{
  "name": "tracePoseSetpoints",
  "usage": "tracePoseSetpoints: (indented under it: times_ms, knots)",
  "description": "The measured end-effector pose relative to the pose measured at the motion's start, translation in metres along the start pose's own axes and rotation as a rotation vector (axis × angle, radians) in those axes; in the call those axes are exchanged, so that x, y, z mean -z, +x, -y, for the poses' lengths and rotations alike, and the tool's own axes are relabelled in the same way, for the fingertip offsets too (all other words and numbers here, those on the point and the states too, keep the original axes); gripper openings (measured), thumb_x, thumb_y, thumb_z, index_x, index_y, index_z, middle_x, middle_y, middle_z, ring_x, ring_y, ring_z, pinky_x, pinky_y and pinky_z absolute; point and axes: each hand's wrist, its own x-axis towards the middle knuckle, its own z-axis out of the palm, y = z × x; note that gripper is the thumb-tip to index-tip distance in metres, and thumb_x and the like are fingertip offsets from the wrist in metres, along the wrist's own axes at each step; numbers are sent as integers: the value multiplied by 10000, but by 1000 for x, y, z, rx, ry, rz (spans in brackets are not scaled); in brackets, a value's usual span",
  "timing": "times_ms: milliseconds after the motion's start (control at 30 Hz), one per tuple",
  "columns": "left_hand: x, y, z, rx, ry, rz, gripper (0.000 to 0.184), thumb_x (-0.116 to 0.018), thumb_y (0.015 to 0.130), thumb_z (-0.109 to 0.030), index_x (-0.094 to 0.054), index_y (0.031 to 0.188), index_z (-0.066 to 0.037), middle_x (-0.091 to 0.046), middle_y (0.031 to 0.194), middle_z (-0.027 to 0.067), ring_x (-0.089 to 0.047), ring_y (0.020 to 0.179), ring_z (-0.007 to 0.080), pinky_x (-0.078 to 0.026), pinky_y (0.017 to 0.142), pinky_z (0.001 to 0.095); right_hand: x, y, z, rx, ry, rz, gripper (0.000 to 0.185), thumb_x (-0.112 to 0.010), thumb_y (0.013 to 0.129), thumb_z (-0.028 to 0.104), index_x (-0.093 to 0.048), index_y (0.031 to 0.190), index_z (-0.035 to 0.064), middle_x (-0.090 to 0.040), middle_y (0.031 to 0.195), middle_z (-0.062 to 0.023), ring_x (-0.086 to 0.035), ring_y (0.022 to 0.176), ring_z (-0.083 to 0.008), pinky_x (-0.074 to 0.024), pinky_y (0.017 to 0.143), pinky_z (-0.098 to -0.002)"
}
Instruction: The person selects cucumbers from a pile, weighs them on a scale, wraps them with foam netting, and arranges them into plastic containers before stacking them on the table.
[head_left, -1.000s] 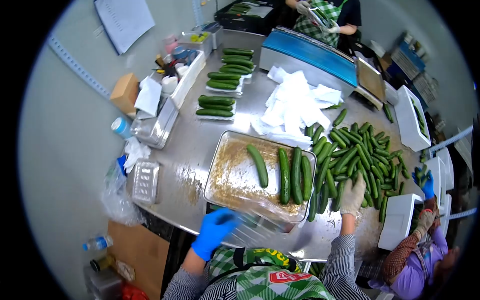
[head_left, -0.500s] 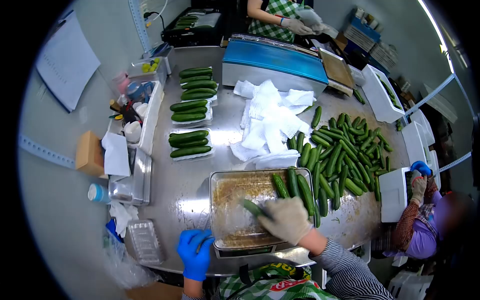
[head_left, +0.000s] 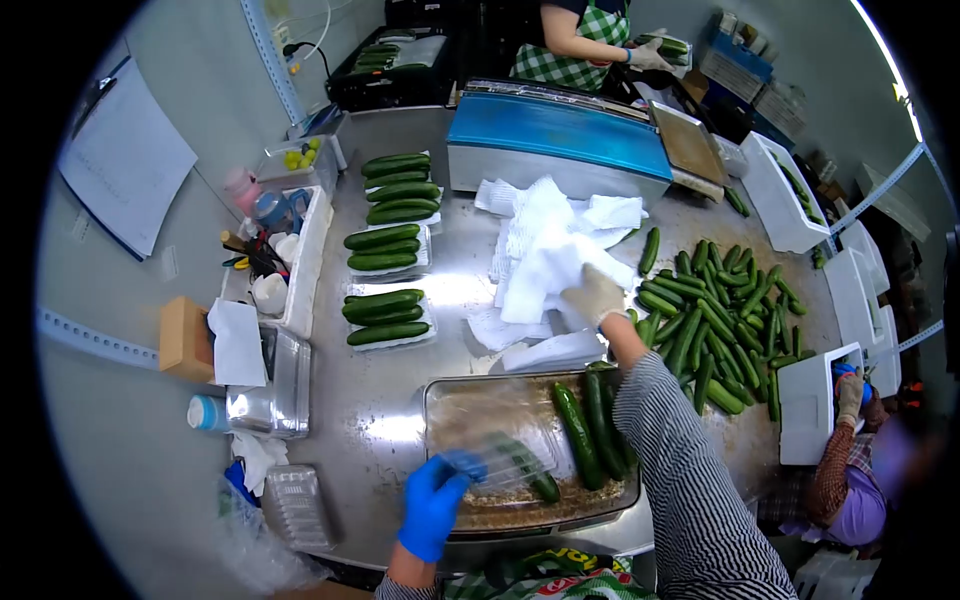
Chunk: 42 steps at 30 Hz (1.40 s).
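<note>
My left hand (head_left: 437, 500), in a blue glove, pinches the near left edge of a clear plastic tray (head_left: 478, 404), which is blurred by motion. The plastic tray is above a shallow metal tray (head_left: 436, 520). A cucumber (head_left: 545, 487) shows partly through the plastic, and more cucumbers (head_left: 578, 435) lie along the right side of the metal tray. My right hand (head_left: 597, 297), in a cream glove, reaches onto a heap of white padding sheets (head_left: 540, 235). Its fingers touch the sheets, but blur hides their grip.
A large pile of cucumbers (head_left: 725, 320) covers the right side. Packs of cucumbers (head_left: 385, 248) line the left, beyond an empty clear container (head_left: 298, 505). A blue-topped wrapping machine (head_left: 560, 135) stands behind. Co-workers handle a pack (head_left: 665, 48) and a white bin (head_left: 808, 405).
My right hand has left the cucumber and moved up to the white sheets. My left hand has moved right, bringing a clear plastic tray over the metal tray. The view has shifted slightly.
</note>
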Motion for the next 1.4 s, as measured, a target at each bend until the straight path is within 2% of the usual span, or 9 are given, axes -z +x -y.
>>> tracePoseSetpoints:
  times_ms: [133,233,533,600,667,767,867,1067,1400]
  knots:
    - [-49,15,-9,-24,-189,-7,149,-592,983,-134,-610,1074,-18,-604,1151,80,-581,1045,208,-433,1041,461,101,-77,52,-50,466,172,472,-681,856,381,-638,1138,5,-697,838,-207,-693,764,-310,-551,737,-414]
    - [-75,20,10,-67,-204,5,103,-593,979,-149,-597,992,-47,-567,1019,45,-551,962,157,-440,1013,406,106,-165,56,509,456,282,374,-613,945,334,-640,1145,19,-674,814,-203,-667,747,-247,-534,712,-373]
    - [-6,-87,-16,88,166,-31,263,-603,836,43,-629,1097,24,-667,958,69,-640,884,171,-527,797,298,85,-342,-3,-460,1531,472,353,-578,961,210,-614,1227,-19,-698,918,-180,-657,844,-188,-521,786,-317]
    - [-32,-105,-33,116,532,-10,224,-579,852,63,-649,1059,16,-664,939,86,-660,938,212,-532,847,319,70,-358,-58,102,400,114,368,-572,969,201,-574,1251,-35,-696,963,-175,-669,858,-182,-539,776,-306]
    - [-53,-113,-32,-222,1055,25,171,-636,809,5,-687,970,-24,-668,902,97,-648,815,234,-529,758,338,129,-343,-37,-579,1290,47,370,-571,971,157,-499,1260,-62,-679,1044,-164,-691,863,-193,-566,724,-295]
    - [-74,-119,-5,-526,1637,332,171,-676,770,-33,-686,939,-58,-660,984,96,-643,862,260,-522,767,348,144,-338,-36,41,765,-447,283,-614,908,66,-545,1171,-15,-665,950,-156,-685,785,-264,-564,736,-367]
    - [-97,-124,27,-768,1659,468,180,-694,728,-47,-673,907,-51,-640,1146,102,-622,925,271,-507,792,361,152,-345,-7,702,242,-77,282,-660,829,106,-574,1092,50,-651,900,-113,-659,749,-311,-527,747,-433]
    - [-96,-120,52,-1134,1491,440,184,-690,734,-38,-663,915,-21,-582,1322,156,-613,1058,294,-487,864,407,135,-381,4,687,230,124,232,-649,829,176,-584,1029,76,-656,919,-93,-657,772,-301,-499,705,-432]
    - [-89,-142,44,-744,1593,448,306,-691,800,-142,-634,1075,-21,-634,1051,118,-603,919,270,-454,792,385,139,-400,-20,888,285,254,394,-638,811,138,-582,1189,44,-673,890,-80,-660,779,-275,-500,720,-403]
